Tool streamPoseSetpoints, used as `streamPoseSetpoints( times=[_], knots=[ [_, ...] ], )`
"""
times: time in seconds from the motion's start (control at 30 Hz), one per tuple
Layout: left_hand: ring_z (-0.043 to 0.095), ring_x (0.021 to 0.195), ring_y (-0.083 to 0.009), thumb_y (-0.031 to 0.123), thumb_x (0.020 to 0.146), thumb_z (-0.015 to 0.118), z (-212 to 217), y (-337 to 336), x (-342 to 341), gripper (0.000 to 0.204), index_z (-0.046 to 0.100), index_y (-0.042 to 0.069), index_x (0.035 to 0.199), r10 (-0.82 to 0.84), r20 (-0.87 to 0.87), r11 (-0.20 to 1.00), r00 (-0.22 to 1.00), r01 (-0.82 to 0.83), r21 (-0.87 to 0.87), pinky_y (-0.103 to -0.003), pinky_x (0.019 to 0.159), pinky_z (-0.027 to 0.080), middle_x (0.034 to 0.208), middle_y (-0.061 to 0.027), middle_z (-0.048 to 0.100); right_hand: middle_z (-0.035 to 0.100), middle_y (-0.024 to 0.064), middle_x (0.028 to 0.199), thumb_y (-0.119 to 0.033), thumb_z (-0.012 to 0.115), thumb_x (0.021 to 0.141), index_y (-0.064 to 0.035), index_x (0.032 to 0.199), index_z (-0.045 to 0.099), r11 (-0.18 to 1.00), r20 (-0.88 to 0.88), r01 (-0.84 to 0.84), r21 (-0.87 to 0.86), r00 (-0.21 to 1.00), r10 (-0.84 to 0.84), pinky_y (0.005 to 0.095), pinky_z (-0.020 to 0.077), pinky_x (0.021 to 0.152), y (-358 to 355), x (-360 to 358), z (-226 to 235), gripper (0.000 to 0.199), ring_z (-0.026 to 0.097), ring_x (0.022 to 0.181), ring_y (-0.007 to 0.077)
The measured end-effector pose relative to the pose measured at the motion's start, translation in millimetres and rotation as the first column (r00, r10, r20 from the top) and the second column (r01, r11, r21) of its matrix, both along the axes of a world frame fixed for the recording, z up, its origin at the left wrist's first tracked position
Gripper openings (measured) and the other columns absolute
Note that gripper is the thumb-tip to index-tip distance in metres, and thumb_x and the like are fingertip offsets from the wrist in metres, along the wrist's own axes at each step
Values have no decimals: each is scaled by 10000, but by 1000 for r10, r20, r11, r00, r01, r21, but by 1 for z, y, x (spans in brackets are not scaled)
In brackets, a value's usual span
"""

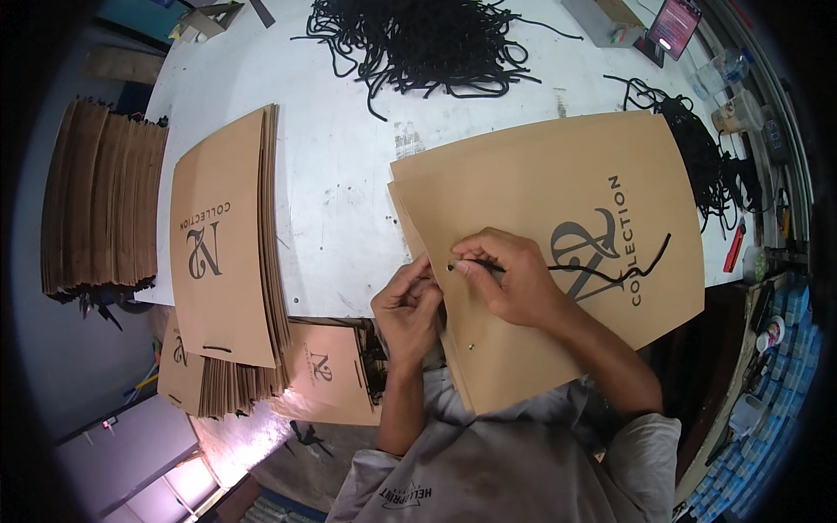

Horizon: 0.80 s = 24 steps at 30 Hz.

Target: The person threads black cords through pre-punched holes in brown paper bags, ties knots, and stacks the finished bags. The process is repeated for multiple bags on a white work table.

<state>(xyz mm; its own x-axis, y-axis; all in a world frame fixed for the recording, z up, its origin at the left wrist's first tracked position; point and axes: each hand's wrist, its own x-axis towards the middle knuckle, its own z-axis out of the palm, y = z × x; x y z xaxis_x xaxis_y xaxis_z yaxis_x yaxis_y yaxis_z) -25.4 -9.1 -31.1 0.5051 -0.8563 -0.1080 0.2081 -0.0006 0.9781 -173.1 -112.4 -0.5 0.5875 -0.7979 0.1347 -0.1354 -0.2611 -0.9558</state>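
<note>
Black cord (575,267) at one hole of a brown paper bag (532,192)

The bag lies flat before the person, partly on the bench (336,218) and reaching past its near edge over the lap, with at least one more brown sheet showing under its left side; the right hand (501,270) pinches the cord just beside the upper hole (451,267), its free end trailing across the print; the left hand (408,307) is curled at the bag's left edge, and whether it grips anything cannot be told; the lower hole (471,347) shows no cord, so this handle looks only begun, with threading and securing probably left; on the left, a bag stack (222,235) bears a short black loop on its top bag, seemingly finished; beyond lie a large cord pile (427,44) and a smaller cord heap (697,148), so supplies remain; hidden are the bag's underside and the left fingertips; the right fingers cover part of the cord, and whether it passes through is hard to make out
</note>
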Motion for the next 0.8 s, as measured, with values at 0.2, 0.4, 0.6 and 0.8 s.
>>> streamPoseSetpoints(
  times=[0.2,0.4,0.6,0.8],
  knots=[
    [622,749,-85,-169,888,536,0,9,18,414,710,-35,1239,-64,406,995,911,28,94,-213,652,526,931,-48,639,651,158,906,-14,701,887,32,1019,667,1000,-35,15,19,999,-14,369,538,716,4,1,0,144,667,775,293],
    [609,688,-108,-168,857,586,19,34,28,360,722,-43,1166,-100,357,995,929,96,29,-226,568,512,909,-64,619,566,137,1097,-51,739,833,-29,1032,732,988,-62,2,-155,998,-12,422,474,884,22,7,7,201,585,1026,300],
    [670,724,-176,529,1032,524,48,26,22,692,566,-54,1404,-292,-2,950,956,291,114,-281,591,548,918,-131,687,557,113,1146,-103,766,791,-71,924,768,957,-127,22,-291,990,-62,461,386,950,32,15,-3,137,522,1086,291],
    [689,920,-152,514,1100,415,33,11,30,672,490,-20,1501,-363,-262,900,894,409,149,-246,780,547,1049,-110,724,606,96,1082,-61,737,792,-70,933,742,871,49,-63,-486,994,100,446,465,904,59,15,27,141,584,1051,257]
  ],
)
